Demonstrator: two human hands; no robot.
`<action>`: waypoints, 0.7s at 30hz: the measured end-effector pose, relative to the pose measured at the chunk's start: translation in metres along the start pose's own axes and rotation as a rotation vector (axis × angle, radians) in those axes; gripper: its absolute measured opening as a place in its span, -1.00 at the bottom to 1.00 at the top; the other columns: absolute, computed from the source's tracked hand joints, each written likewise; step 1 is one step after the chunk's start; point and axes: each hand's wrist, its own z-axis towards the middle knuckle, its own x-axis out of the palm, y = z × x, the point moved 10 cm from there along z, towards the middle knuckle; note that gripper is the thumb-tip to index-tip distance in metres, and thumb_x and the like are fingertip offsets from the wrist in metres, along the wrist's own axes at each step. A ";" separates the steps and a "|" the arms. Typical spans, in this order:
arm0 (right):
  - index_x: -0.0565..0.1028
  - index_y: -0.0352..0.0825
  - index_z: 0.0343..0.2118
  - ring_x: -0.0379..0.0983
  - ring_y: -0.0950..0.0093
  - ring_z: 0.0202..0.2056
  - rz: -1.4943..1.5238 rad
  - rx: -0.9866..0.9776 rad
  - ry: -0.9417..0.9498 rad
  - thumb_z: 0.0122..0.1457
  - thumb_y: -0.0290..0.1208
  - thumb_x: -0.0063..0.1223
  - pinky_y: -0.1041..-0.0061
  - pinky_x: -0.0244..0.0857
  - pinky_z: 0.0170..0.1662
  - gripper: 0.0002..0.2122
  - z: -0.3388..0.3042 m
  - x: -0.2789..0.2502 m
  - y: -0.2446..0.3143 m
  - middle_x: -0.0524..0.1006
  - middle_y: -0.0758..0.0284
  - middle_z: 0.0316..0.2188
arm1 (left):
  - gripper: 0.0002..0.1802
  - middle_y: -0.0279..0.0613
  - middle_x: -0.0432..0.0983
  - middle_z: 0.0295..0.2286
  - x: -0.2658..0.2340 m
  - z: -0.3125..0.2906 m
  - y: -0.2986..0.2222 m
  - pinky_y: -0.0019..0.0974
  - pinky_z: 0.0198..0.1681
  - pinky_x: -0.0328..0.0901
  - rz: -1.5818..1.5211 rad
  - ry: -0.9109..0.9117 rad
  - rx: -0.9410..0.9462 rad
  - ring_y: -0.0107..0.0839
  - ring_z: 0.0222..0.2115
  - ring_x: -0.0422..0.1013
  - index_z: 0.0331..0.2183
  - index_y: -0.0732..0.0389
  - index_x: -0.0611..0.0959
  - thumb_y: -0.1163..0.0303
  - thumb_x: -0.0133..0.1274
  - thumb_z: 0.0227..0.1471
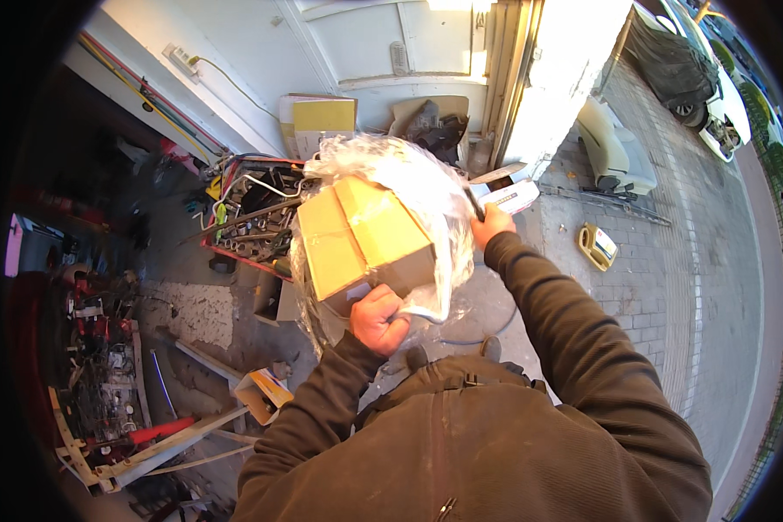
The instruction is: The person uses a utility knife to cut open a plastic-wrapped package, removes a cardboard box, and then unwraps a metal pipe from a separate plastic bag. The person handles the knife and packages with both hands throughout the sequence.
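In front of me is a brown cardboard box (367, 230) with a taped seam, set at a tilt. Crumpled clear plastic wrap (391, 161) surrounds it and rises above its far side. At the box's near side, my left hand (378, 320) is closed in a fist, gripping the edge of the wrap. My right hand (493, 226) is beyond the box's right side, its fingers wrapped round a slim dark tool (474, 204). The tool's tip reaches the wrap's right edge; its exact kind cannot be made out.
A red-edged tray of wrenches and other tools (257, 213) lies left of the box. Small cartons (324, 115) and an open box with dark items (435, 126) stand by the wall. A metal frame (161, 448) is lower left; a tan jug (597, 247) sits on the paving.
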 end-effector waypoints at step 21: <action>0.64 -0.35 -0.11 0.61 0.07 -0.18 0.107 -0.001 0.260 0.23 -0.26 0.33 0.10 0.50 -0.07 -0.71 0.103 0.040 0.026 0.68 -0.01 -0.20 | -0.89 -0.01 0.50 -0.41 -0.052 -0.049 -0.009 -0.10 -0.33 0.38 0.043 0.061 -0.040 0.00 -0.40 0.47 -0.37 0.29 0.64 0.54 0.19 -0.04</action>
